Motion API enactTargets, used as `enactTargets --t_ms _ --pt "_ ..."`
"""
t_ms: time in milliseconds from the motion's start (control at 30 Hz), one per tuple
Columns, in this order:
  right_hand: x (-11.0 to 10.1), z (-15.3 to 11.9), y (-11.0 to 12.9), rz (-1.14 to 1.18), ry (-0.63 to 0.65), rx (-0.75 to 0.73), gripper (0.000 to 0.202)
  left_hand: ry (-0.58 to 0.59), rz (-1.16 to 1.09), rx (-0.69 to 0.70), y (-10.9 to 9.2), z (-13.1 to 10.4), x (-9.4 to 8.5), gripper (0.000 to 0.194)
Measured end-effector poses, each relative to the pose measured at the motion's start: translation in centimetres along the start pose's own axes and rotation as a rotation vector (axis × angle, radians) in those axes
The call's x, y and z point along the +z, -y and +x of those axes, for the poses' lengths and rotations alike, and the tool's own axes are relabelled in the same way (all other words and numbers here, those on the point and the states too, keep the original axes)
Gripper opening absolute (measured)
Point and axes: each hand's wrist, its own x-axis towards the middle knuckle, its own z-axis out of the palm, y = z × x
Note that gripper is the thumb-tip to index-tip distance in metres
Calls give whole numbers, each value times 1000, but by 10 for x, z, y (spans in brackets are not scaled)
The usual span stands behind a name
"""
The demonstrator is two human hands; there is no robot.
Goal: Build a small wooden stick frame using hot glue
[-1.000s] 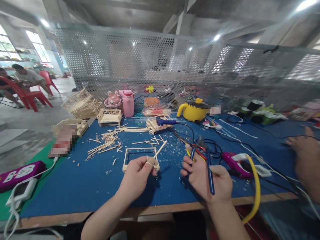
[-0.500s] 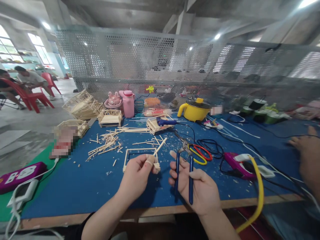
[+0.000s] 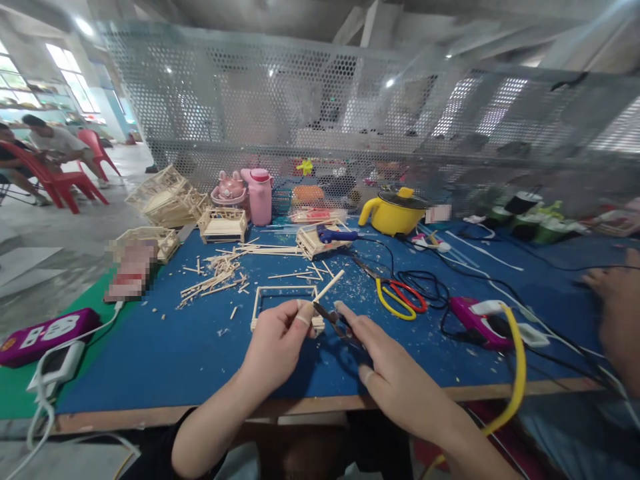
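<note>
My left hand pinches a pale wooden stick that points up and to the right. Wrapped round the dark pliers is my right hand; their jaws are at the stick, beside my left fingertips. Behind my left hand stands a small rectangular wooden frame, its near side partly hidden. Loose sticks lie in a pile on the blue mat, to the left of the frame.
Scissors with red and yellow handles lie right of centre. A blue glue gun rests on a wooden piece behind. A yellow pot and pink jug stand farther back. Another person's hand is at right.
My right hand has turned over, closed round the pliers and brought their jaws leftward to the stick. My left hand still holds the stick. The view has shifted slightly.
</note>
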Motion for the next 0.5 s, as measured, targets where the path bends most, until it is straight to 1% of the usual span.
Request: enactTargets --t_ms 133,333,500 --pt "2 -1 0 6 13 -9 82 20 16 10 1 -2 -1 37" --pt "2 -3 -2 22 -20 13 83 -6 24 15 1 -3 -1 36" --pt "3 -3 -1 5 27 58 81 27 53 32 4 -4 1 38"
